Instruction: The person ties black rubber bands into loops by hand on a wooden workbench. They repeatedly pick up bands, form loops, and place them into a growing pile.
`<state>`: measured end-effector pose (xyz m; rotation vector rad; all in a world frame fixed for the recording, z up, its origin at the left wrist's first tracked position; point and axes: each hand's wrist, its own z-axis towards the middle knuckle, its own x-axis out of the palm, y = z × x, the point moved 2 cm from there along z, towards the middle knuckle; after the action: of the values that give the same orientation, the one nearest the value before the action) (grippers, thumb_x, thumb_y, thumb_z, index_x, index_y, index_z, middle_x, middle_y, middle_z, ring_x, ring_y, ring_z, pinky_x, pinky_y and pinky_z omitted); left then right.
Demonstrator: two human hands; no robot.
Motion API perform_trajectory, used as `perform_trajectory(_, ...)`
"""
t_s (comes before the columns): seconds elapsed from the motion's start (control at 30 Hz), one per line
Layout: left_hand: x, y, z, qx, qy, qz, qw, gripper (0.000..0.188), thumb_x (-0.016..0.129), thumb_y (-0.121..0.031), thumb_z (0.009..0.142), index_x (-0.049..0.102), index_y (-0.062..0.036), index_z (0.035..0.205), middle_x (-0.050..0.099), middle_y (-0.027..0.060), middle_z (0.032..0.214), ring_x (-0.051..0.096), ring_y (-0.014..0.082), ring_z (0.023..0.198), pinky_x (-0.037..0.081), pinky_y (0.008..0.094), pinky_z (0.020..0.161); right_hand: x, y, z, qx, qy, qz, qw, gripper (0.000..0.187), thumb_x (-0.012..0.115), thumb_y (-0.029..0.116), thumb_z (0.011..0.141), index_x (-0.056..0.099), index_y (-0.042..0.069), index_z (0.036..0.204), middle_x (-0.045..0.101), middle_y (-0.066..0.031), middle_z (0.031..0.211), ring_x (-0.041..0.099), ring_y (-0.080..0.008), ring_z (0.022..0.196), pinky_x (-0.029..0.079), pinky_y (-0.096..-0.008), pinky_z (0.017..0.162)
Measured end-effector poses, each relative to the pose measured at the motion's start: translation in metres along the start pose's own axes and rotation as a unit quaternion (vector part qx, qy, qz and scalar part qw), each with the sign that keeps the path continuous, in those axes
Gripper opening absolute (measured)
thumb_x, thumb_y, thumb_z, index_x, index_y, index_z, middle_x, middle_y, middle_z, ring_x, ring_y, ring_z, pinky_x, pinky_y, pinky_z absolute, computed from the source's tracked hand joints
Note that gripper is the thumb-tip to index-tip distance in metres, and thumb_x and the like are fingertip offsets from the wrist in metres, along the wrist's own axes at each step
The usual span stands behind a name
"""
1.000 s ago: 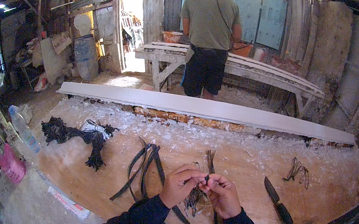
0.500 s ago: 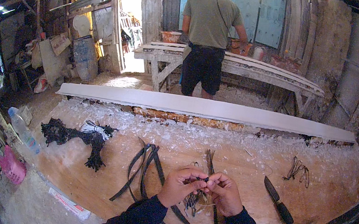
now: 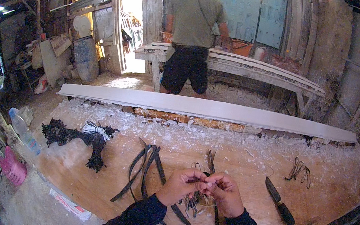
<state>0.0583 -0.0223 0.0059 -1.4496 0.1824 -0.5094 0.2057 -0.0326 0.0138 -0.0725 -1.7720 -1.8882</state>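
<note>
My left hand [image 3: 181, 186] and my right hand [image 3: 223, 193] meet over the wooden workbench [image 3: 84, 182], fingertips pinched together on a small bundle of thin dark strands [image 3: 194, 200] that hangs down between them. Long dark strips [image 3: 145, 166] lie on the bench just left of my left hand. A knife with a dark handle [image 3: 280, 201] rests to the right of my right hand. A tangle of black cord with a white coil [image 3: 84, 136] sits further left.
A long white moulding [image 3: 208, 111] runs along the bench's far edge. A small dark wire bundle [image 3: 299, 169] lies at the right. A plastic bottle [image 3: 22, 129] and a pink object [image 3: 12, 169] sit at the left. A person [image 3: 191, 34] stands at another bench behind.
My hands have stayed pinched together over the same spot, shifting only slightly. The person behind has moved a little at the far bench.
</note>
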Motion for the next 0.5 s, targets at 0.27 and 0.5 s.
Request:
perform_trajectory(0.27,0.000,-0.014,-0.004,-0.004,-0.015,0.054,0.998,0.015,0.063,-0.013,0.079,0.061,-0.0033,0.091,0.062,0.0008,0.074,0.054,0.0035,0.060,0.040,0.0151,0.047,-0.005,-0.002,0.001,-0.007,0.028,-0.009,1.000,0.009,0.060,0.009,0.080,0.057,0.004,0.086,0.059,-0.0027,0.079,0.055,-0.0108,0.069,0.044,-0.0229,0.064)
perform_trajectory(0.5,-0.001,-0.014,-0.004,0.021,-0.032,0.070,0.997,0.009,0.060,-0.012,0.081,0.058,-0.0055,0.087,0.061,0.0014,0.070,0.054,0.0061,0.051,0.038,0.0168,0.042,-0.003,-0.004,0.001,0.002,0.015,-0.003,1.000,0.009,0.061,0.009,0.079,0.057,0.004,0.085,0.060,-0.0032,0.077,0.055,-0.0105,0.067,0.045,-0.0231,0.063)
